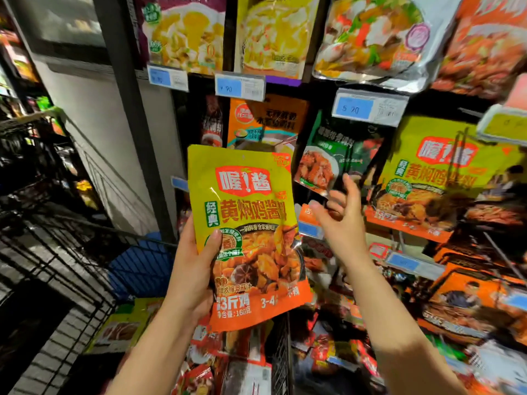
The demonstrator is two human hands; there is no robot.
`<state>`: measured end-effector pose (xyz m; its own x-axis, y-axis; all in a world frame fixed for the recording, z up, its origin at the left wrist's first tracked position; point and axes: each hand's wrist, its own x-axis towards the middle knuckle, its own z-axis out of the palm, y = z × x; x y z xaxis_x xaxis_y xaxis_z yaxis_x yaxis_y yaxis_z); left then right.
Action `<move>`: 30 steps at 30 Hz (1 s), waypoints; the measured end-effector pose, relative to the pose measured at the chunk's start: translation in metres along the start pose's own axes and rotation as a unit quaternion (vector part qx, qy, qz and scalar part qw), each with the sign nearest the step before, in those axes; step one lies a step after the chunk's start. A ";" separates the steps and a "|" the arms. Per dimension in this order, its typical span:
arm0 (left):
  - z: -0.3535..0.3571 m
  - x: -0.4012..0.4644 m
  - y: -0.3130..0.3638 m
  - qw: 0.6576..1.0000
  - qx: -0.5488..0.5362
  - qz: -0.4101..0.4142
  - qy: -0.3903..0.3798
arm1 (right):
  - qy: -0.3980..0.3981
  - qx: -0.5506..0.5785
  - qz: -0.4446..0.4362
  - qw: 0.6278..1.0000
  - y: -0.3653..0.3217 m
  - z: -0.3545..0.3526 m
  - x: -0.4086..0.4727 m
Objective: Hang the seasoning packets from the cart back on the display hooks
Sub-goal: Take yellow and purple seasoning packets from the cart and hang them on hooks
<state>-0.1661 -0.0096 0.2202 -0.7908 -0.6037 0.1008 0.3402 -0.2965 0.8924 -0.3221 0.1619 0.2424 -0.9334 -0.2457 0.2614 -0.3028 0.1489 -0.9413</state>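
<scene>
The left hand (191, 269) holds a yellow-green and orange seasoning packet (248, 235) upright, thumb pressed on its front, grip curled round its left edge; it reads "黄焖鸡酱料" and "160克". Right of it, the right hand (339, 220) reaches with fingers spread, holding nothing, toward a matching hung packet (433, 178) beneath a price tag (368, 108) reading "5.90".

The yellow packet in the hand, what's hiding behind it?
Behind the yellow packet gripped by the left hand, an orange packet peeks over its top and a blue price tag shows at its left edge. Their lower parts and the hooks are covered.
</scene>
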 end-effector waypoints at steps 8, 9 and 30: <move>0.045 -0.001 -0.019 0.988 0.050 -0.020 -0.144 | 0.009 0.058 0.093 0.994 -0.013 -0.028 -0.091; 0.051 -0.002 -0.024 0.985 0.053 -0.032 -0.163 | 0.040 0.047 0.098 0.993 -0.012 -0.036 -0.095; 0.213 -0.002 -0.073 0.936 0.120 -0.010 -0.332 | 0.291 0.025 0.053 0.955 0.004 -0.182 -0.082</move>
<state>-0.2980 0.1704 0.2480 -0.9648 0.0169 0.2623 0.2602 -0.0801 0.9622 -0.2816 0.3573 0.2562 -0.9118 0.3438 0.2246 -0.2048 0.0936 -0.9743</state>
